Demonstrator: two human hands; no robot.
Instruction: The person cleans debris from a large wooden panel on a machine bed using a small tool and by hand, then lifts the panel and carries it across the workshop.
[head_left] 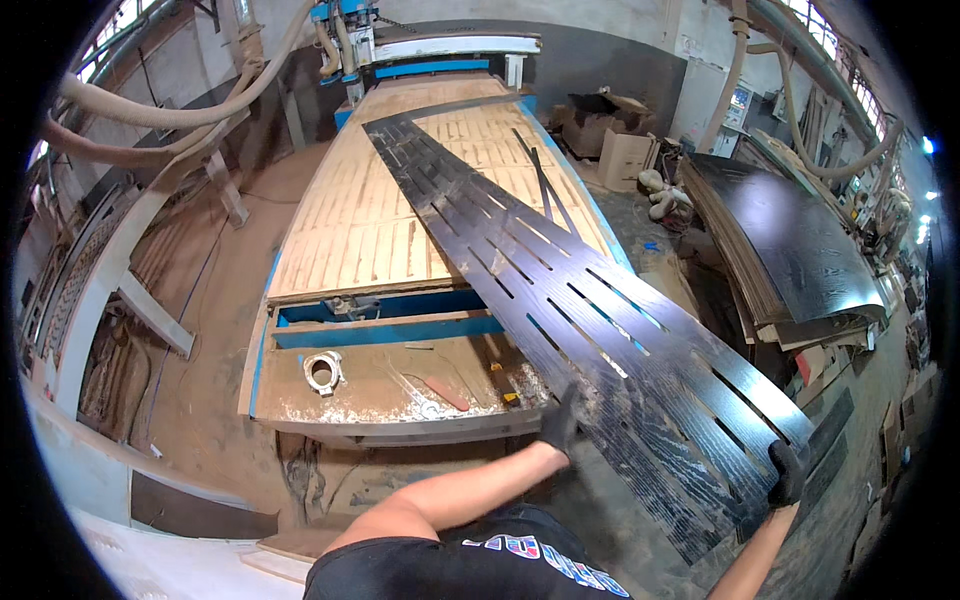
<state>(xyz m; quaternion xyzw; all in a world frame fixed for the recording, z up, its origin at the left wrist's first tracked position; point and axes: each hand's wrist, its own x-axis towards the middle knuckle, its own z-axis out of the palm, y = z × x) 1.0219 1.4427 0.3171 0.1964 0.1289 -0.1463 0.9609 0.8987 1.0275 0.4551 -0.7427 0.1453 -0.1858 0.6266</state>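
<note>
The long worktop (350, 230) of the cutting machine stretches ahead of the hands, carrying the far end of a big black slotted panel (560, 290). Left hand (560, 422) and right hand (787, 472), both gloved, clasp its near edge; lifting it off seems underway, needing an even pull.

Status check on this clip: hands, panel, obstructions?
Left hand and right hand, gloved, gripping black slotted panel. Panel lies diagonally, overhanging router table. Loose black strip rests against it.
</note>
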